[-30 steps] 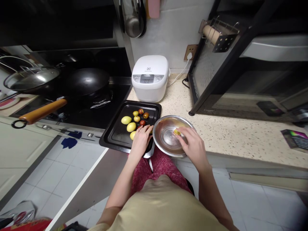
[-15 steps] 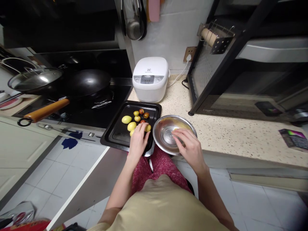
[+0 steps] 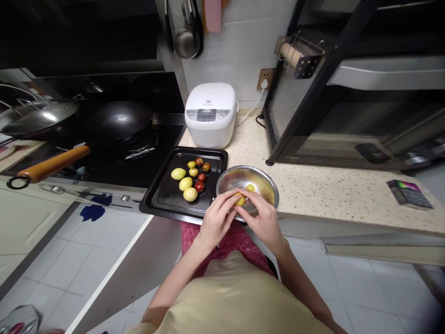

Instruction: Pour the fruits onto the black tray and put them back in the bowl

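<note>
1. Two hands, your left hand (image 3: 216,219) and right hand (image 3: 266,220), pinch one yellow fruit (image 3: 239,200) between their fingers over the steel bowl (image 3: 267,186); grip lightly and work inside its rim.
2. Mind the black tray (image 3: 166,195), its edge just beside the bowl.
3. Rightward, the speckled surface (image 3: 323,195) gives you room; the rice cooker (image 3: 210,132) stands behind the tray.

Yellow round fruit (image 3: 240,201); pale-yellow oval fruits (image 3: 185,184); dark-red round fruits (image 3: 199,186); black rectangular metal tray (image 3: 165,199); silvery round steel bowl (image 3: 276,195); cream stone counter (image 3: 323,192), brown-speckled; white boxy rice cooker (image 3: 212,134); crimson cloth trousers (image 3: 189,234), pale-mottled
</note>
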The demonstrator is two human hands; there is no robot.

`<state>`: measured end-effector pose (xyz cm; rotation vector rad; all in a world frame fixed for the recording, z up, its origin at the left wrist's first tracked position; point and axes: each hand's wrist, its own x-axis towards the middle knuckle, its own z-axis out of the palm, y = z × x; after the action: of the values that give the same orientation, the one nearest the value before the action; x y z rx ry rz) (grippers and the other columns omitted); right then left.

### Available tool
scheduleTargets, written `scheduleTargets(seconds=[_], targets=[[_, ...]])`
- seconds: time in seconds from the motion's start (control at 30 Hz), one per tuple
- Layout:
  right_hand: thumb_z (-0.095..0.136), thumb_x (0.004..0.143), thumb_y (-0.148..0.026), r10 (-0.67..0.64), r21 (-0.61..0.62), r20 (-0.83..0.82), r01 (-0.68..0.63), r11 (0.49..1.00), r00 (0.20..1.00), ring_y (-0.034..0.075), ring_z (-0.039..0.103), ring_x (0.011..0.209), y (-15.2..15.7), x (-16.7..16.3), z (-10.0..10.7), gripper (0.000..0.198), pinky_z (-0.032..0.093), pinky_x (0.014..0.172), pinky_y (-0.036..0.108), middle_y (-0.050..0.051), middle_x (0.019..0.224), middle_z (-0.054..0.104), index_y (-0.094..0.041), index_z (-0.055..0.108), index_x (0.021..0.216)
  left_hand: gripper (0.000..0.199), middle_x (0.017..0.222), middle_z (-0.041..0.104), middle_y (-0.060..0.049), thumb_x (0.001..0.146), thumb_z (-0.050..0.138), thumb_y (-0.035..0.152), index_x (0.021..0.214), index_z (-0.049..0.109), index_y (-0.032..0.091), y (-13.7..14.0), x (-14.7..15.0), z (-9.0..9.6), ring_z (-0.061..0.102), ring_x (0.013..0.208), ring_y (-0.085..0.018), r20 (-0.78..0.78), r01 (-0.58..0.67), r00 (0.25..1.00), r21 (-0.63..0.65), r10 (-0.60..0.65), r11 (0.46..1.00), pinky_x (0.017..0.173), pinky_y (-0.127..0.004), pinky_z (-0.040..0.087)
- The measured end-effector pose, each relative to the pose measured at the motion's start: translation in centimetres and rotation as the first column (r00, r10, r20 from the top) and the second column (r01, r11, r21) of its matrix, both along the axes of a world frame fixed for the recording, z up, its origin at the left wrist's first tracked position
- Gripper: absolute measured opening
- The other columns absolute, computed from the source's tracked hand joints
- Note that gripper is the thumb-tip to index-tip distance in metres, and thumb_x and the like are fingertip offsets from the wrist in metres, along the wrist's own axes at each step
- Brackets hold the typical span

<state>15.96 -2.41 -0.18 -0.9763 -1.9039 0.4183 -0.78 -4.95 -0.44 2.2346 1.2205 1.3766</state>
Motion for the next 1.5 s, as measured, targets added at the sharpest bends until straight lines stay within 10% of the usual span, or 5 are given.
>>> scheduleTargets(seconds=[0.2,0.37,0.77,1.5], targets=[[0.067,0.091,-0.028,-0.172,-0.109,0.028,0.174,0.979,0.985,0.021,0.070,0.077,1.2,1.6,-0.6,0.023,0.060,0.075,0.038,0.008,0.106,0.078,-0.021,0.069,0.113,0.037,0.142,0.064,-0.012,0.104,0.055,0.015,0.139,0.059,0.024,0.3,-0.8,0.5,0.063,0.132,-0.022,-0.030,-0.038,0.999,-0.014,0.037,0.999,0.112,-0.040,0.054],[0.060,0.090,-0.024,-0.281,-0.102,0.206,0.306,0.946,0.937,0.031,0.071,0.096,2.4,2.9,-1.6,0.020,0.055,0.083,0.045,0.012,0.106,0.076,-0.020,0.066,0.108,0.030,0.137,0.067,-0.010,0.103,0.057,0.018,0.131,0.065,0.025,0.5,-2.6,1.5,0.066,0.127,-0.023,-0.020,-0.175,0.984,0.033,0.176,0.984,0.112,-0.041,0.054],[0.062,0.085,-0.014,-0.229,-0.119,0.606,0.371,0.921,0.762,0.028,0.069,0.088,2.7,2.1,-1.0,0.016,0.042,0.089,0.040,0.008,0.087,0.076,-0.019,0.065,0.100,0.031,0.132,0.068,-0.011,0.098,0.065,0.021,0.129,0.064,0.021,2.4,-6.8,0.4,0.063,0.125,-0.029,-0.308,-0.476,0.843,-0.050,0.440,0.878,0.105,-0.045,0.051],[0.062,0.091,-0.019,-0.313,-0.061,0.478,0.387,0.920,0.821,0.030,0.069,0.090,2.4,2.4,-0.6,0.005,0.044,0.080,0.040,0.009,0.093,0.076,-0.022,0.065,0.093,0.032,0.116,0.073,-0.010,0.096,0.061,0.012,0.126,0.066,0.019,3.6,-7.3,-2.1,0.068,0.113,-0.029,-0.542,-0.487,0.756,-0.091,0.367,0.869,0.121,-0.055,0.032]])
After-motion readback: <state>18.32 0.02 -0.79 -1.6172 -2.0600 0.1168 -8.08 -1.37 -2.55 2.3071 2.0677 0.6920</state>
